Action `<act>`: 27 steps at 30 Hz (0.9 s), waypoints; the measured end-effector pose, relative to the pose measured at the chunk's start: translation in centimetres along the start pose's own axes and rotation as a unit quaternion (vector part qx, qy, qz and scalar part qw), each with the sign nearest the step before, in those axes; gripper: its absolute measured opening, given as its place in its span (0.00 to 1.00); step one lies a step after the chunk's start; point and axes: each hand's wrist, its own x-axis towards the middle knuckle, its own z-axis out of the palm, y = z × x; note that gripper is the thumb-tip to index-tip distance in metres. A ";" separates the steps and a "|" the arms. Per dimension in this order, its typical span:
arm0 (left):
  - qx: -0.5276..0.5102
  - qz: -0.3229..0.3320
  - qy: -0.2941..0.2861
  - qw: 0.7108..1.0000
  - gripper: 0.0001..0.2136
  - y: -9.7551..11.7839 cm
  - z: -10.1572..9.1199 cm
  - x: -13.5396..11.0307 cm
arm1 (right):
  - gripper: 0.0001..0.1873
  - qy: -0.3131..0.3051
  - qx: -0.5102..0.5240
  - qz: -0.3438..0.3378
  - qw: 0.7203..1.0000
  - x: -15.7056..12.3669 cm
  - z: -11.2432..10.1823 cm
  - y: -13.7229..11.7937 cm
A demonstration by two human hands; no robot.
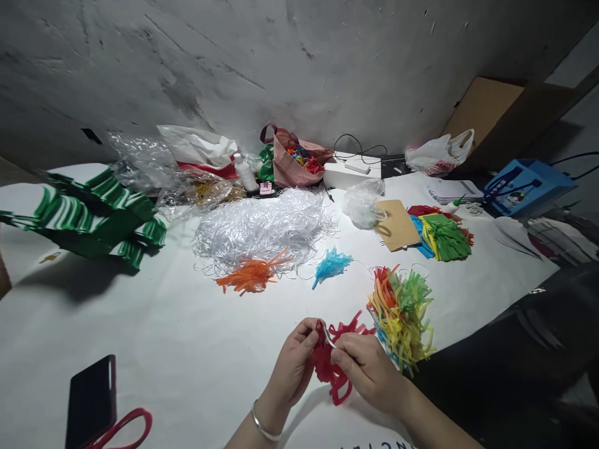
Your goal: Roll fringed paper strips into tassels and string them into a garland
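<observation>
My left hand (292, 365) and my right hand (367, 368) are both closed on a red fringed paper tassel (332, 374) low in the middle of the white table (187, 349). A thin white string (329, 340) runs between my fingertips at the tassel's top. Just right of my hands lies a pile of finished tassels in yellow, green and orange (401, 312). Further back lie an orange tassel (250, 276) and a light blue tassel (331, 265), in front of a heap of white strings (264, 227).
A black phone (91, 402) and red-handled scissors (124, 430) lie at the lower left. Green and white cut paper (91, 215) sits at the left. Plastic bags, a pink bag (292, 159), a white bottle (245, 173), brown card (397, 224), coloured paper (442, 236) and a blue box (526, 184) line the back.
</observation>
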 end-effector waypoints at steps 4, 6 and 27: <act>-0.004 0.002 0.002 1.000 0.06 0.0 0.1 0.0 | 0.17 -0.009 -0.001 -0.002 1.000 0.0 0.1 -0.1; -0.006 0.004 -0.001 1.000 0.06 0.1 0.2 0.0 | 0.17 -0.006 -0.006 0.001 1.000 0.0 0.2 0.0; 0.161 0.045 0.064 0.984 0.16 0.0 0.7 -0.1 | 0.17 0.055 -0.144 0.061 0.986 0.9 0.9 1.8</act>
